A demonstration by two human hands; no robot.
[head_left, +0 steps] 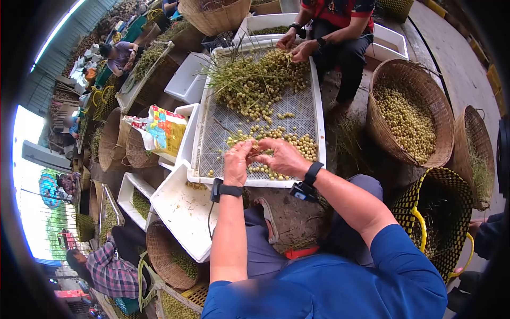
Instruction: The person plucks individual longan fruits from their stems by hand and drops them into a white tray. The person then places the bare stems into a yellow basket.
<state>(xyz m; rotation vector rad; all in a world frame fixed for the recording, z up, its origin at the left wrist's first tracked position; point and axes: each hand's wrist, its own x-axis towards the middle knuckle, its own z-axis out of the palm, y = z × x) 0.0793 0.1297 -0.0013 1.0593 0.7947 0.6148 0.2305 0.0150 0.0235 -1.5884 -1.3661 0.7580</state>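
Both my hands are close together over the near part of a white mesh tray (212,122). My left hand (237,159) has its fingers closed on a stem of a small fruit bunch (236,139). Thumb and fingers of my right hand (281,158) are pinched together beside it, at the same bunch; what they grip is too small to make out. Loose round yellow-green fruits (300,143) lie under and around my hands. A heap of fruit bunches with green stems (249,85) covers the tray's far part.
Across the tray, a co-worker's hands (295,48) hold fruit. Woven baskets of fruit (406,122) stand at the right, with a black-and-yellow basket (414,212) nearer me. An empty white box (186,212) and a printed bag (164,130) are left of the tray. Other people sit further left.
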